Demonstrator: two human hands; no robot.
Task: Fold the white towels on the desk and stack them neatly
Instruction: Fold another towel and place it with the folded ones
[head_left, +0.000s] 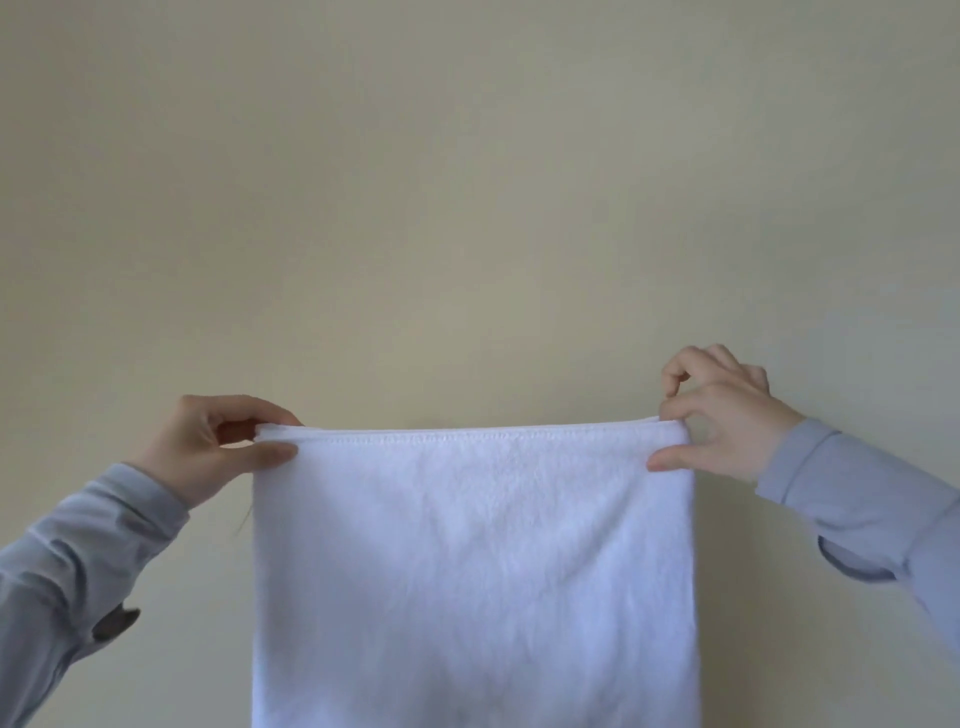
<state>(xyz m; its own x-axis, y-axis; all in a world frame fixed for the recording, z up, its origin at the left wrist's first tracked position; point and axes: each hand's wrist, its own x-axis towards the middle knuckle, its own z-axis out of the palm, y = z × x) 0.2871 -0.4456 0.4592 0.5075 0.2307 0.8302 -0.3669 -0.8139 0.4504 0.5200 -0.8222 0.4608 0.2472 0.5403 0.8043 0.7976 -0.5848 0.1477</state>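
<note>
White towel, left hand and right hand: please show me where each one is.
white towel (472, 561): head view, centre of the hanging cloth.
left hand (208, 447): head view, middle of the hand.
right hand (722, 421): head view, middle of the hand.

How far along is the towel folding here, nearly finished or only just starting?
Done: no folded stack is in view. In hand: one white towel hangs before the wall, the left hand pinching its top left corner, the right hand its top right corner. Its top edge looks doubled, so perhaps one fold is made. Left: the remaining folds and the stacking.
</note>
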